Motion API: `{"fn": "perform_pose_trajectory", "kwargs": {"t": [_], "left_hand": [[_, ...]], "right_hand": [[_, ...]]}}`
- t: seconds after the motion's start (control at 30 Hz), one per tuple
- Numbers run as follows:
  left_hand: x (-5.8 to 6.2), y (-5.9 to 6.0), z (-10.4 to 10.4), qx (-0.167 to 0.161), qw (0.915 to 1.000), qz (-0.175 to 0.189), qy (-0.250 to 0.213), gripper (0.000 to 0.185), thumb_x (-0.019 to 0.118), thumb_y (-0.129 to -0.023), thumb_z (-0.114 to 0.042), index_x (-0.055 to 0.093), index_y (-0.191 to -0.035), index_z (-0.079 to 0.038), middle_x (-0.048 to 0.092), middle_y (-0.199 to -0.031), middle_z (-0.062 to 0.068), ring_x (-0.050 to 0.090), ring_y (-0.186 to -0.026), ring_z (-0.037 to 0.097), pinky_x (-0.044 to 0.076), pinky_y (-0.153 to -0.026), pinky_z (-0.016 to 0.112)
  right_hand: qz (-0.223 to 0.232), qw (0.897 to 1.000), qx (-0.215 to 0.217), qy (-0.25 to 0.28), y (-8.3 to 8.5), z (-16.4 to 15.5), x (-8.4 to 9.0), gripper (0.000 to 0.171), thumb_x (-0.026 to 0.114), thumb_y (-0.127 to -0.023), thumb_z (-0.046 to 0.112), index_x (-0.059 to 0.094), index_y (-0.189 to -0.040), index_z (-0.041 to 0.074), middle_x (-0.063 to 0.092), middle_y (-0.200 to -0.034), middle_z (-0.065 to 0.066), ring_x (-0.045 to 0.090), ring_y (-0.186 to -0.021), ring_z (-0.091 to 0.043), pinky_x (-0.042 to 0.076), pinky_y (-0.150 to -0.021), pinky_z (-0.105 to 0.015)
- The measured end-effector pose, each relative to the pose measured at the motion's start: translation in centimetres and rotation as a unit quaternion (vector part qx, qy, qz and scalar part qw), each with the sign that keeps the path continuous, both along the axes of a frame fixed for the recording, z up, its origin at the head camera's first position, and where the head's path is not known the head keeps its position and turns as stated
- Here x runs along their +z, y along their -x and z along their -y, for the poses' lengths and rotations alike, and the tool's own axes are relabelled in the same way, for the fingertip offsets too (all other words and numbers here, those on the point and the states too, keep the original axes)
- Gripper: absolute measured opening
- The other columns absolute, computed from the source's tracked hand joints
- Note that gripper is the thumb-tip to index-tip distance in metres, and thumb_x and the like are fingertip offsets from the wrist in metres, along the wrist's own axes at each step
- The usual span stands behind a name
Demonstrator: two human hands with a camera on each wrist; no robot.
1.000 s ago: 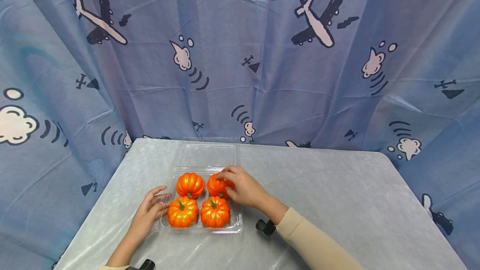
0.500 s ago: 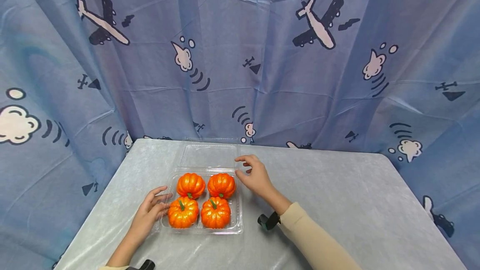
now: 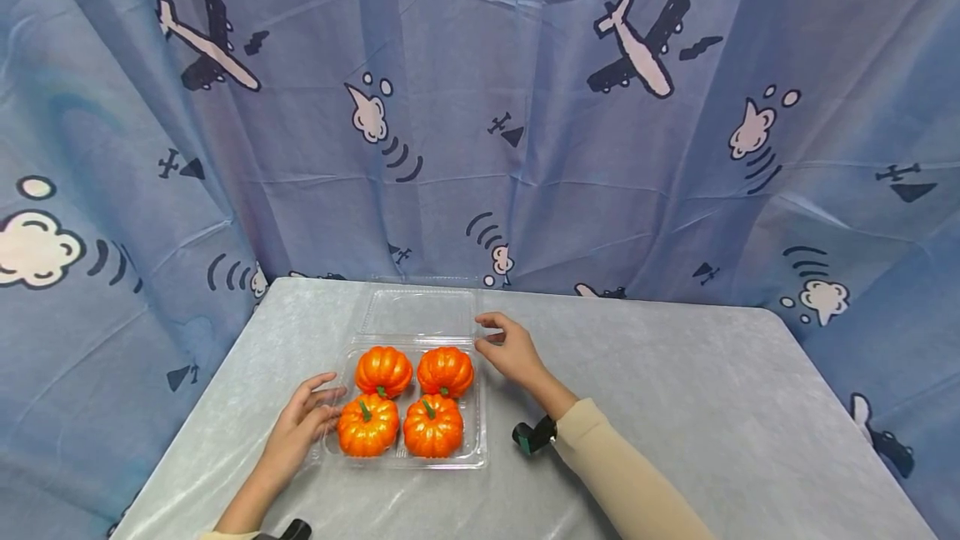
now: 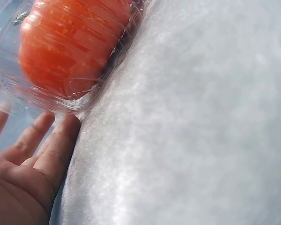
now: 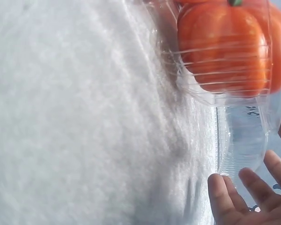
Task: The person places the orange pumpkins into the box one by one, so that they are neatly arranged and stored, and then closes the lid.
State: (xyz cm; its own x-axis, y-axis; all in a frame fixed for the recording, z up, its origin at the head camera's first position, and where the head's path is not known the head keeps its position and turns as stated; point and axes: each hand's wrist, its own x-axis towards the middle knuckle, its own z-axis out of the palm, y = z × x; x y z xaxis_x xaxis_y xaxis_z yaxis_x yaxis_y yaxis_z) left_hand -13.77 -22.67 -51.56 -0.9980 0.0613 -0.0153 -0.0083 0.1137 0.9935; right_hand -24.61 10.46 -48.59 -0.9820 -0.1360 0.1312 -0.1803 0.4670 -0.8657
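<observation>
Several shiny orange pumpkins with green stems, such as the front-left pumpkin (image 3: 367,426) and the back-right pumpkin (image 3: 446,371), sit in a clear plastic clamshell box (image 3: 420,463). Its lid (image 3: 420,312) lies folded back flat behind the box. My left hand (image 3: 296,427) is at the box's left side, fingers loosely extended; in the left wrist view its fingertips (image 4: 70,123) reach the box's lower edge. Beside the back-right corner, near the lid hinge, is my right hand (image 3: 516,354), thumb and fingers spread apart and holding nothing. The right wrist view shows its fingertips (image 5: 217,183) close to the lid.
A grey-white cloth covers the table (image 3: 660,407). Behind it and at both sides hangs a blue curtain (image 3: 450,107) printed with planes and clouds. A dark wrist camera (image 3: 534,435) is strapped to the right wrist.
My right hand has let go of the back-right pumpkin and moved right and back to the box's corner. The left hand stays at the box's left side.
</observation>
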Motion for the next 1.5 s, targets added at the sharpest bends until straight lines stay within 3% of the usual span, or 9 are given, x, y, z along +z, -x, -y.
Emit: {"fn": "perform_pose_trajectory", "kwargs": {"t": [0.27, 0.57, 0.8, 1.0, 1.27, 1.5], "left_hand": [[0.2, 0.0, 0.0, -0.001, 1.0, 0.006, 0.003, 0.045, 0.043, -0.098, -0.005, 0.035, -0.143, -0.005, 0.048, -0.135, 0.033, 0.063, -0.098, 0.001, 0.055, -0.08, 0.02], [0.0, -0.1, 0.2, -0.005, 0.9999, -0.007, 0.011, 0.044, 0.04, -0.099, -0.004, 0.034, -0.143, -0.003, 0.049, -0.134, 0.034, 0.064, -0.098, 0.0, 0.055, -0.079, 0.02], [0.0, -0.2, 0.1, -0.001, 0.9999, 0.003, 0.014, 0.044, 0.039, -0.1, -0.005, 0.034, -0.143, -0.004, 0.049, -0.134, 0.033, 0.064, -0.097, 0.0, 0.055, -0.079, 0.02], [0.1, -0.3, 0.0, -0.002, 0.9999, -0.003, 0.012, 0.044, 0.039, -0.1, -0.004, 0.034, -0.143, -0.003, 0.049, -0.134, 0.033, 0.064, -0.097, 0.001, 0.055, -0.079, 0.02], [0.1, -0.5, -0.2, 0.001, 0.9999, -0.008, 0.014, 0.043, 0.039, -0.1, -0.005, 0.035, -0.143, -0.004, 0.05, -0.134, 0.032, 0.064, -0.096, 0.003, 0.055, -0.079, 0.021], [0.2, -0.5, -0.3, 0.007, 0.9997, -0.018, 0.015, 0.043, 0.038, -0.099, -0.003, 0.036, -0.142, -0.003, 0.05, -0.133, 0.033, 0.064, -0.095, 0.003, 0.055, -0.078, 0.021]], "right_hand": [[0.003, 1.0, 0.001, -0.005, 0.0, -0.1, 0.1, 0.04, 0.067, -0.083, 0.01, 0.063, -0.122, 0.006, 0.061, -0.127, -0.015, 0.065, -0.104, -0.034, 0.056, -0.085, -0.044], [-0.041, 0.999, 0.009, -0.005, -0.5, 0.0, 1.3, 0.042, 0.07, -0.079, 0.006, 0.064, -0.121, 0.007, 0.061, -0.125, -0.014, 0.063, -0.107, -0.035, 0.057, -0.083, -0.043], [-0.062, 0.998, 0.009, 0.009, -0.7, -0.1, 1.6, 0.045, 0.071, -0.077, 0.002, 0.064, -0.121, 0.009, 0.062, -0.124, -0.012, 0.063, -0.108, -0.032, 0.058, -0.078, -0.039], [-0.073, 0.996, 0.019, 0.044, -1.0, -0.3, 2.1, 0.055, 0.07, -0.08, -0.001, 0.054, -0.13, 0.012, 0.062, -0.126, -0.012, 0.061, -0.109, -0.034, 0.055, -0.078, -0.038], [-0.082, 0.992, 0.054, 0.077, -3.5, -0.4, 5.0, 0.058, 0.064, -0.083, -0.008, 0.044, -0.137, -0.003, 0.06, -0.126, -0.028, 0.059, -0.109, -0.045, 0.054, -0.077, -0.041], [-0.088, 0.991, 0.072, 0.067, -5.2, -0.9, 6.5, 0.053, 0.063, -0.084, -0.008, 0.047, -0.134, -0.006, 0.059, -0.125, -0.03, 0.059, -0.107, -0.044, 0.054, -0.075, -0.032]]}}
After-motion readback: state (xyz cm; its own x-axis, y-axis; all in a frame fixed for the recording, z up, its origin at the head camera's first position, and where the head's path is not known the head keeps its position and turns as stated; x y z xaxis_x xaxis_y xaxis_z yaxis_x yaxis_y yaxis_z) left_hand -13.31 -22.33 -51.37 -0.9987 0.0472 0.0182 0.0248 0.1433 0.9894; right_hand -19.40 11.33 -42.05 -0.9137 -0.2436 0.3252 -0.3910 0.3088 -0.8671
